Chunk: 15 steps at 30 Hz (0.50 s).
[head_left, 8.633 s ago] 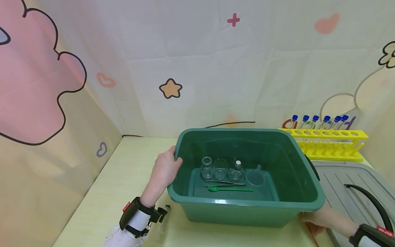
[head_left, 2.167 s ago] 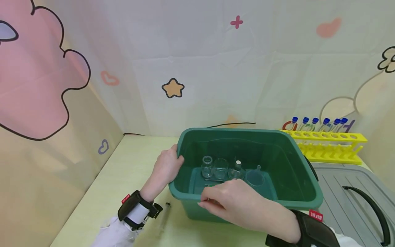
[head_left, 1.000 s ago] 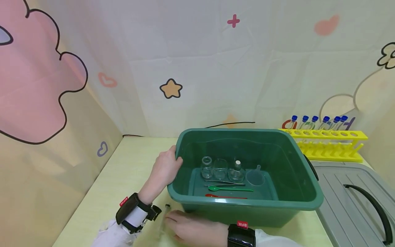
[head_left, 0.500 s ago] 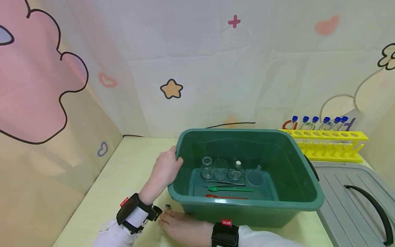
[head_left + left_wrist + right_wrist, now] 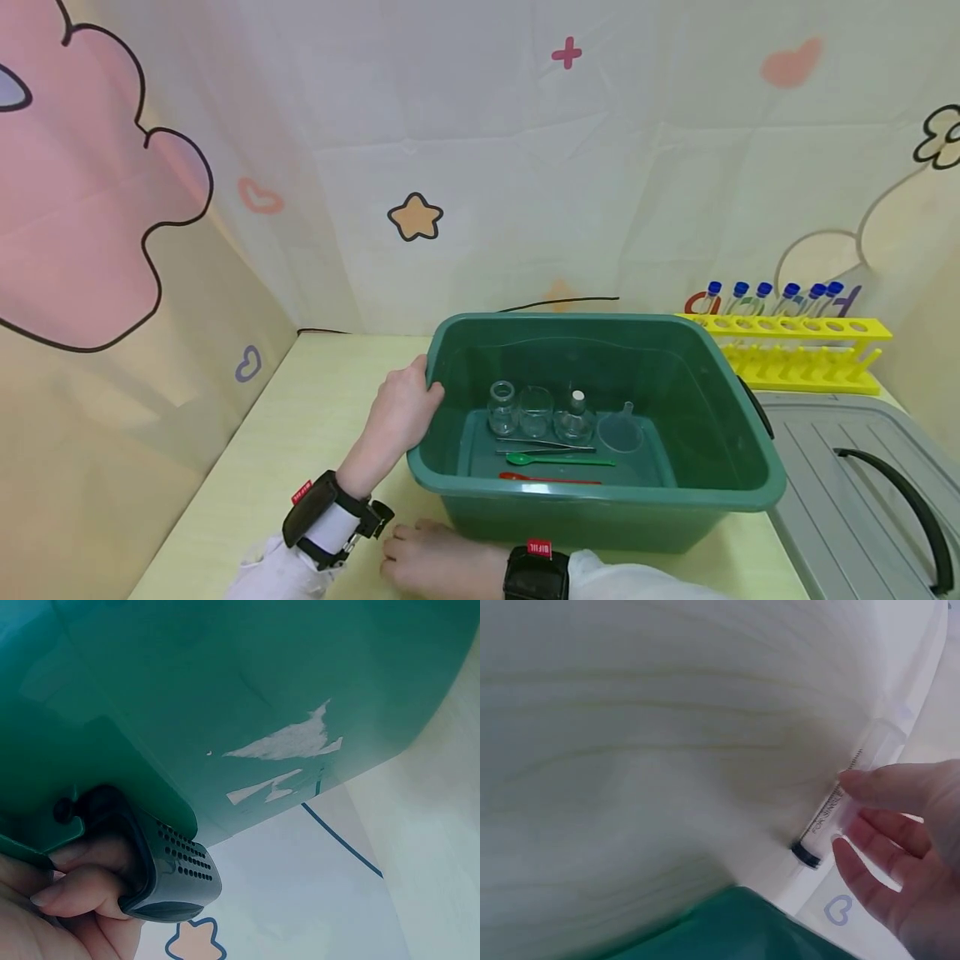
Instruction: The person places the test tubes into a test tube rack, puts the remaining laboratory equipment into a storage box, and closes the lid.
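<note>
My left hand [image 5: 402, 404] grips the left end of a green plastic bin [image 5: 600, 498]. In the left wrist view its fingers curl through the bin's dark handle [image 5: 184, 862]. In front of the bin, low over the table, is my right hand [image 5: 442, 558]. The right wrist view shows it pinching a clear syringe [image 5: 829, 814] with printed marks and a black stopper, between thumb and fingers. On the bin floor stand a glass jar [image 5: 502, 410], a beaker [image 5: 535, 412] and a white-topped bottle [image 5: 575, 423]. Beside them lie a funnel [image 5: 621, 432], tweezers [image 5: 547, 444], a green spoon [image 5: 558, 460] and a red spoon [image 5: 547, 478].
A yellow rack [image 5: 802, 367] with several blue-capped tubes [image 5: 763, 292] stands at the back right. Right of the bin lies a grey lid [image 5: 817, 467] with a black handle [image 5: 907, 500]. A printed cloth [image 5: 487, 167] hangs behind the table [image 5: 300, 433].
A red spoon has been added to the bin. My right hand has come from the bin's right side, over its front, down to the syringe on the table. My left hand stays put.
</note>
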Motion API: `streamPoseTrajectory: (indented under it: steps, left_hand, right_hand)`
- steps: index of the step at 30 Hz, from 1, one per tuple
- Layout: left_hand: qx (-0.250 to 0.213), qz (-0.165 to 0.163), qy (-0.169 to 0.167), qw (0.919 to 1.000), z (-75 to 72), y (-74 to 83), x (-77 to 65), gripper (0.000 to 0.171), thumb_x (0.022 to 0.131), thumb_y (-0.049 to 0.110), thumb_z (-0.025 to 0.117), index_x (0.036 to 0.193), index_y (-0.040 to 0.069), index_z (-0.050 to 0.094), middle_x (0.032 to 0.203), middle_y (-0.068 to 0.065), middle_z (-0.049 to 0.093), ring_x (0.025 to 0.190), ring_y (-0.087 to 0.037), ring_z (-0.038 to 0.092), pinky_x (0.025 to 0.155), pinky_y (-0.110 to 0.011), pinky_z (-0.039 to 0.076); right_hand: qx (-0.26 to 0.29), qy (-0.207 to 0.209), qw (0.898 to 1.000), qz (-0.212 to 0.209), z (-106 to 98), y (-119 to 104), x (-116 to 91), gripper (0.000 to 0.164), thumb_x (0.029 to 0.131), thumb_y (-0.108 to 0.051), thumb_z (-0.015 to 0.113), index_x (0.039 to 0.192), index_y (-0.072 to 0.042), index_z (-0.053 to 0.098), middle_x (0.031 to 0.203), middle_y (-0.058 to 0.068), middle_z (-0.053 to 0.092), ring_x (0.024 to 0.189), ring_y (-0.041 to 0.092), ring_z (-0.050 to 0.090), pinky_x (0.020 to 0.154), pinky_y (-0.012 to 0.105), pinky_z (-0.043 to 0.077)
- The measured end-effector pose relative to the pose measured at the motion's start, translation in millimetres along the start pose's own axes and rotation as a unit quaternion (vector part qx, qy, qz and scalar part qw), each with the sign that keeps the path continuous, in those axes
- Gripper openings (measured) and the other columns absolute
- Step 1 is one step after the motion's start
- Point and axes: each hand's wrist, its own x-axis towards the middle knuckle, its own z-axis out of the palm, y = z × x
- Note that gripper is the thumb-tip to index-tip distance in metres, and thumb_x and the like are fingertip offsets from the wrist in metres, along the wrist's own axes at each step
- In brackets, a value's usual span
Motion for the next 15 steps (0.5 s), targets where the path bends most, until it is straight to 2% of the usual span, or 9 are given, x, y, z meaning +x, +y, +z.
streamPoseTrajectory:
  steps: [7, 11, 15]
  left_hand:
    - [0.000, 0.009, 0.004, 1.0000, 1.2, -1.5, 0.9, 0.015, 0.088, 0.006, 0.047, 0.098, -0.005, 0.052, 0.075, -0.013, 0.057, 0.060, -0.022, 0.060, 0.051, -0.035, 0.051]
    - [-0.002, 0.014, 0.006, 0.9999, 2.1, -3.3, 1.2, 0.013, 0.088, 0.005, 0.047, 0.095, -0.004, 0.052, 0.072, -0.012, 0.056, 0.058, -0.021, 0.059, 0.049, -0.032, 0.050]
    - [-0.005, 0.017, 0.006, 0.9998, 2.2, -3.9, 1.4, 0.011, 0.087, 0.005, 0.047, 0.093, -0.003, 0.051, 0.071, -0.012, 0.056, 0.057, -0.020, 0.060, 0.048, -0.031, 0.050]
  right_hand:
    - [-0.013, 0.018, 1.000, -0.012, -2.2, -2.1, -6.5, 0.015, 0.092, -0.034, 0.051, 0.094, -0.025, 0.063, 0.086, -0.013, 0.052, 0.076, 0.002, 0.043, 0.060, 0.017, 0.035]
    - [0.011, 0.007, 1.000, -0.022, -8.5, -2.1, -14.4, 0.021, 0.092, -0.040, 0.048, 0.095, -0.025, 0.063, 0.084, -0.013, 0.050, 0.071, 0.000, 0.042, 0.063, 0.014, 0.033]
    - [0.026, 0.007, 0.999, -0.032, -15.1, -2.3, -25.7, 0.019, 0.091, -0.039, 0.050, 0.095, -0.025, 0.062, 0.081, -0.014, 0.048, 0.069, -0.002, 0.041, 0.060, 0.010, 0.031]
